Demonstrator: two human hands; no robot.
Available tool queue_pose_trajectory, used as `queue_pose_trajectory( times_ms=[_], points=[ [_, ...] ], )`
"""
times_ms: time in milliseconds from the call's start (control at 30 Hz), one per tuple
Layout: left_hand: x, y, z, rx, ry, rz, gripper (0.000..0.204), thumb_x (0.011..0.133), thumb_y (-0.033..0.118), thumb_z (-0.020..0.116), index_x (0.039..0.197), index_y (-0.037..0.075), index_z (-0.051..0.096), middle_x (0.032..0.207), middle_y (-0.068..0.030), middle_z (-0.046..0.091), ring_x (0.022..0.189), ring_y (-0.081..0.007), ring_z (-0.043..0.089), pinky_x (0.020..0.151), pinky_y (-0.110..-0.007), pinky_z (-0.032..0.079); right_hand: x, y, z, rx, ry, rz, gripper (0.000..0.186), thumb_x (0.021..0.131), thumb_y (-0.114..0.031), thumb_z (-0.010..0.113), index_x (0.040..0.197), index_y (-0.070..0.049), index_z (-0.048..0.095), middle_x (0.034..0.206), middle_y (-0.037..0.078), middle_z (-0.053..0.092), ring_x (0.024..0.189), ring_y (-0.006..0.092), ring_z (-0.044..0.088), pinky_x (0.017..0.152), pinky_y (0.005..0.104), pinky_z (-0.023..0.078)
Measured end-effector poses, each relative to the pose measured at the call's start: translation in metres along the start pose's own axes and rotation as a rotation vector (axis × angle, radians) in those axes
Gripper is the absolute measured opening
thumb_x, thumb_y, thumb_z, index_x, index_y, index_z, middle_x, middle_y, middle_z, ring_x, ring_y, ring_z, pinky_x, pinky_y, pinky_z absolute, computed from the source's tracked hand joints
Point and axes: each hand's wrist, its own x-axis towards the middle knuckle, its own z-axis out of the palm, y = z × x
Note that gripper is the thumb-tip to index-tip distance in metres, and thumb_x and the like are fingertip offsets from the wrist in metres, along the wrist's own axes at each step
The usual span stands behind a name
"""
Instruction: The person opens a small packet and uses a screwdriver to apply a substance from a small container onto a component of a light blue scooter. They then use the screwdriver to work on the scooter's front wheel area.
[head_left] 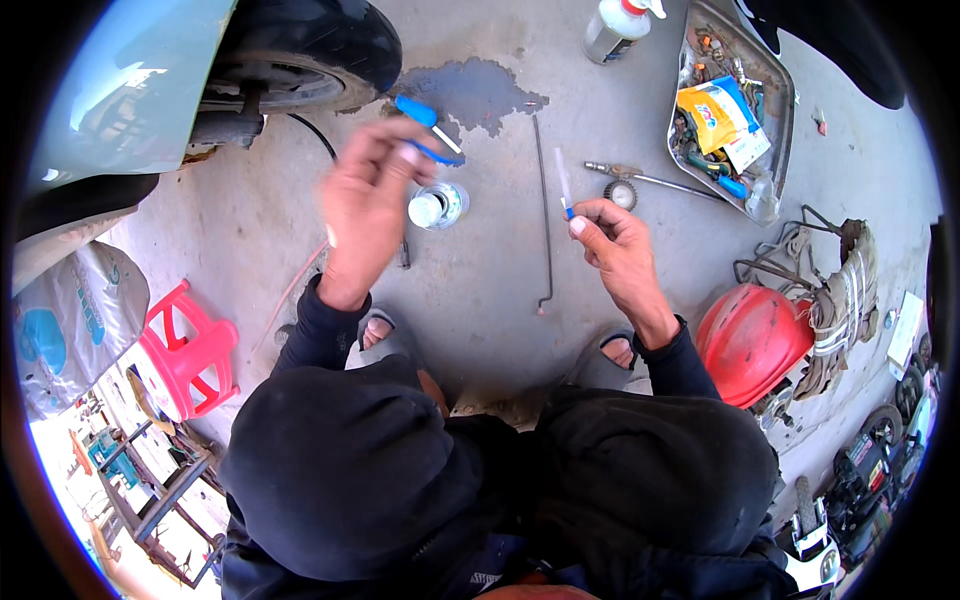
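Grey concrete floor (480,290), stained dark near a black wheel (325,45) at upper left; metal tray (765,65) of tools at upper right, long bent rod (543,210) between the hands. Left hand (365,200) blurred, near a white-capped bottle (443,205), and cannot tell whether its fingers grip the blue strip (432,153) beside them. Right hand (615,235) has its fingers pinched on a blue-ended, slim clear tube (562,175), pointing away from the person.

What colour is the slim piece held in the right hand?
The slim piece is translucent white, blue at its lower end; the head view shows it.
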Motion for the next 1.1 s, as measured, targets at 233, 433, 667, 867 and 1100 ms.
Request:
queue_pose_trajectory(
  times_ms=[233, 433, 667, 867, 1100],
  points=[
    [-0.04, -0.006, 0.034, 0.547, -0.566, 0.11, 0.012, 0.09, 0.001, 0.064, 0.101, 0.003, 0.07, 0.118, -0.0111, 0.072, 0.129, -0.0354, 0.059, 0.106, -0.045, 0.047, 0.002, -0.009, 0.012, 0.399, -0.091, 0.07, 0.02, 0.103, -0.018, 0.071, 0.113, 0.0, 0.072, 0.087, 0.0, 0.066, 0.068, 0.0056, 0.049, 0.06, 0.0221, 0.04],
    [-0.034, 0.001, 0.04, 0.29, -0.485, -0.095, 0.022, 0.1, 0.013, 0.069, 0.12, 0.005, 0.069, 0.119, -0.0069, 0.072, 0.124, -0.0237, 0.062, 0.105, -0.039, 0.048, -0.004, -0.008, 0.014, 0.444, -0.189, 0.078, 0.02, 0.103, -0.017, 0.07, 0.113, 0.0, 0.071, 0.088, 0.002, 0.066, 0.071, 0.0076, 0.052, 0.063, 0.0239, 0.042],
    [-0.037, -0.005, 0.044, -0.278, -0.274, -0.44, 0.019, 0.105, 0.014, 0.065, 0.118, 0.002, 0.069, 0.113, -0.0031, 0.071, 0.107, -0.0106, 0.064, 0.096, -0.029, 0.05, -0.012, -0.017, 0.032, 0.264, -0.25, 0.043, 0.018, 0.102, -0.013, 0.07, 0.112, 0.002, 0.07, 0.088, 0.002, 0.066, 0.074, 0.0089, 0.057, 0.067, 0.0255, 0.046],
    [-0.047, -0.015, 0.044, -0.337, -0.233, -0.42, 0.014, 0.104, 0.01, 0.067, 0.115, 0.001, 0.068, 0.105, -0.0018, 0.07, 0.099, -0.0077, 0.064, 0.09, -0.027, 0.053, -0.016, -0.001, 0.032, 0.25, -0.237, 0.066, 0.015, 0.101, -0.011, 0.071, 0.11, 0.001, 0.071, 0.092, 0.004, 0.069, 0.075, 0.0087, 0.058, 0.068, 0.0252, 0.049],
    [-0.05, -0.023, 0.049, -0.256, -0.226, -0.383, 0.014, 0.101, 0.007, 0.069, 0.113, 0.001, 0.064, 0.104, -0.0032, 0.069, 0.097, -0.0102, 0.066, 0.088, -0.028, 0.054, -0.018, 0.013, 0.031, 0.098, -0.242, 0.017, 0.015, 0.102, -0.013, 0.07, 0.111, -0.001, 0.072, 0.087, 0.0, 0.066, 0.073, 0.0064, 0.056, 0.061, 0.0246, 0.049]
  ],
)
